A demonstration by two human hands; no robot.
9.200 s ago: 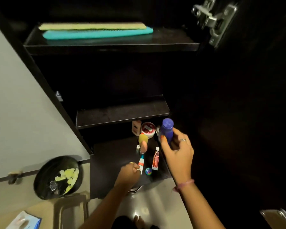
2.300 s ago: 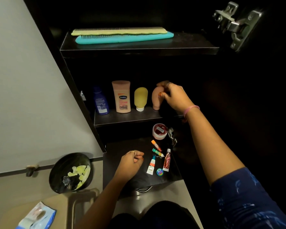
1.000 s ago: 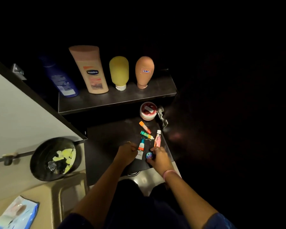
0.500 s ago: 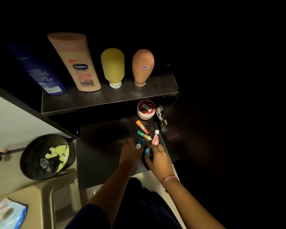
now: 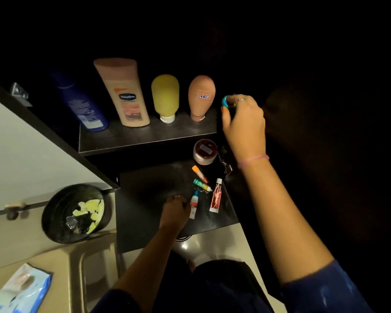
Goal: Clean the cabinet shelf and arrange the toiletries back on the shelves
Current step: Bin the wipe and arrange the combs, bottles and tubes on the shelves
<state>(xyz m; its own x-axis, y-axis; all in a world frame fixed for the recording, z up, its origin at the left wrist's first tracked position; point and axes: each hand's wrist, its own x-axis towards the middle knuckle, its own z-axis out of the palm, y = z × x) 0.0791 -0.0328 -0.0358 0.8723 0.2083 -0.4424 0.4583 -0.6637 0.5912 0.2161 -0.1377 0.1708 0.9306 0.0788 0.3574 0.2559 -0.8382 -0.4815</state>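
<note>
While the left hand rests curled on the lower shelf, right-hand fingers pinch a small tin.

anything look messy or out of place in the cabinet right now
Yes: several small tubes lie scattered at odd angles on the dark bottom shelf, while the four bottles on the middle shelf stand in a neat row.

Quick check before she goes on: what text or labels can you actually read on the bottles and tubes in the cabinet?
"Vaseline": peach lotion bottle.
"17AC": handwritten sticker on the brown upturned bottle.
Blue bottle: back-label print, too small to read.
Small tubes and red-lidded jar: print blurred, unreadable.
</note>
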